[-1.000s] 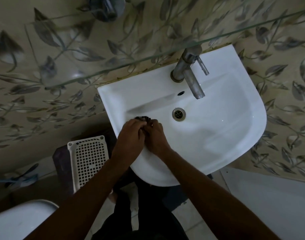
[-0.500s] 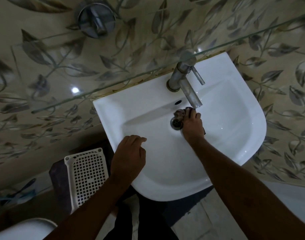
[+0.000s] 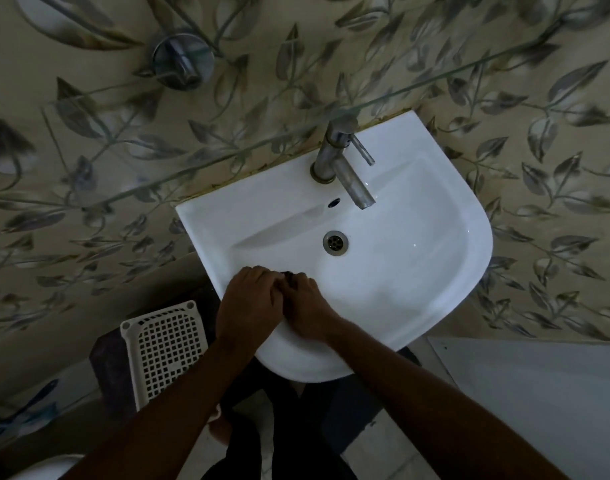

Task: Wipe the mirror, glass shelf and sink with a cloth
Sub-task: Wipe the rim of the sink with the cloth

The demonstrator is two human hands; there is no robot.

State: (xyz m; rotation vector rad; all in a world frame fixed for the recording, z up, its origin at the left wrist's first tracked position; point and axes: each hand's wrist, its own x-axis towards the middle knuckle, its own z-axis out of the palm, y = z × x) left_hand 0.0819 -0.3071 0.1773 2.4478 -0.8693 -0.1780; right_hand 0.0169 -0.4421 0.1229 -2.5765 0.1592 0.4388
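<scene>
A white wall-hung sink (image 3: 435, 258) fills the middle of the head view, with a steel tap (image 3: 345, 168) at its back and a round drain (image 3: 335, 241). My left hand (image 3: 248, 303) and my right hand (image 3: 307, 306) are pressed together over the sink's near-left rim. A small dark cloth (image 3: 289, 274) peeks out between their fingers, gripped by both hands. The glass shelf (image 3: 227, 157) runs across above the sink, its edge a pale line. The mirror is out of view.
A white perforated plastic basket (image 3: 165, 348) stands on a dark stool left of the sink. A round metal wall fitting (image 3: 182, 60) sits above the shelf. A pale panel (image 3: 538, 393) lies at the lower right. Leaf-patterned tiles cover the wall.
My right hand has pulled back from under the tap, bringing the cloth to the sink's near-left rim. My left hand has closed in on it there, so both now hold the cloth.
</scene>
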